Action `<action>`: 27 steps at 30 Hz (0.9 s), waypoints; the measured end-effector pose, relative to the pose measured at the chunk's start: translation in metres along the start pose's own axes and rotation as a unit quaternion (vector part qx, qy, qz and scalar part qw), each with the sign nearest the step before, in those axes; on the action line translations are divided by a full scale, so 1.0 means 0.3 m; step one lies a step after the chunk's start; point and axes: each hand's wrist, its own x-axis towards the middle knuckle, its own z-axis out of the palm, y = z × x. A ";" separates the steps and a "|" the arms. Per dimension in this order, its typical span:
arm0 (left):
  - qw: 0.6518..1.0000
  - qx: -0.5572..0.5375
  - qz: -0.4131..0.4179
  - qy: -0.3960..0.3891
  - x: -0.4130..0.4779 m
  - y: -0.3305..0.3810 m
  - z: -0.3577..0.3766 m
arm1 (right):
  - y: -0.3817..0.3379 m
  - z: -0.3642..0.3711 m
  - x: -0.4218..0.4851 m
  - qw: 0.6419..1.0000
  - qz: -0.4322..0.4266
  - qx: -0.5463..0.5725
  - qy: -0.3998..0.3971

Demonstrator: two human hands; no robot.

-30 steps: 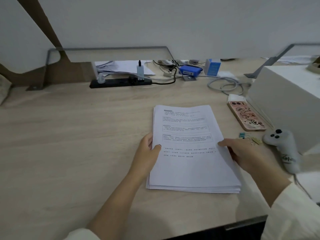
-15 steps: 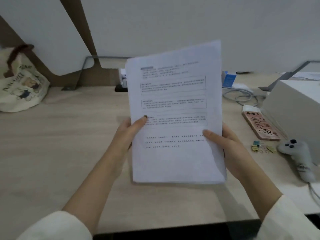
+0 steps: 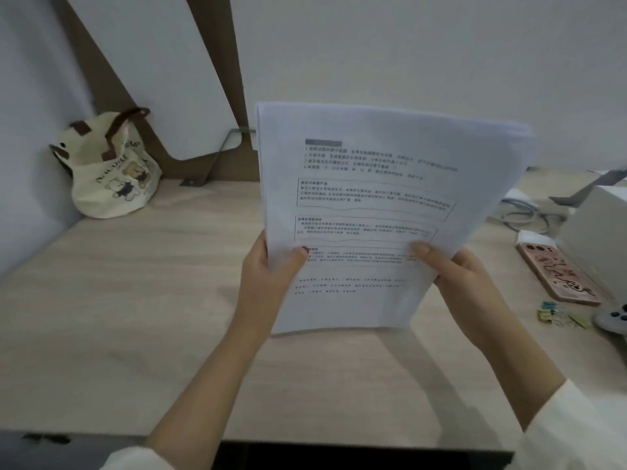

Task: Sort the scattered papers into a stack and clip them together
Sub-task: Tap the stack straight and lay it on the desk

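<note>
Lifted off the surface [image 3: 135, 300] where it lay flat a second ago, the paper stack [image 3: 373, 198] now stands upright in front of the person. It is raised higher than half a second ago, and its top leans toward the right. The printed side faces the camera. At the upper right corner the sheets fan out a little, so their edges are not flush. Whether the bottom edge touches the surface or hangs just above it cannot be told.

The left grip [image 3: 271, 276] holds the stack's left edge low down, with the thumb [image 3: 295, 257] pressed across the front page and the fingers hidden behind the sheets. The right grip [image 3: 458, 276] holds the right edge at about the same height, thumb [image 3: 427, 252] on the front and fingers curled behind. Both grips are closed on the paper.

Near the right edge of the surface lie a few small binder clips [image 3: 556, 317], well apart from the stack. Just beside them is a white controller [image 3: 614, 320], and a phone [image 3: 559, 276] in a patterned case lies further back. Behind the phone stands a white box [image 3: 597, 232], with a coiled grey cable [image 3: 526, 215] to its left. At the far left corner a cream tote bag [image 3: 108, 171] with brown handles leans against the wall.
</note>
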 end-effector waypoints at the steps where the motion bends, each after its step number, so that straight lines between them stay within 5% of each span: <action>1: 1.000 0.004 0.002 0.002 0.000 -0.001 -0.007 | -0.001 -0.001 -0.001 1.000 -0.001 -0.002 0.003; 6: 0.999 0.010 -0.048 -0.013 -0.037 -0.031 -0.025 | 0.039 0.005 -0.011 0.999 0.041 -0.023 0.009; 13: 0.997 -0.019 0.072 0.031 0.080 0.266 0.023 | -0.066 0.029 0.020 0.999 0.004 -0.042 0.005; 19: 0.993 0.038 0.045 0.101 0.148 0.349 0.063 | -0.094 0.033 0.012 0.999 0.008 -0.033 0.001; 27: 0.998 -0.009 0.045 0.042 0.075 0.298 0.038 | -0.095 0.040 -0.023 0.999 0.007 -0.035 -0.002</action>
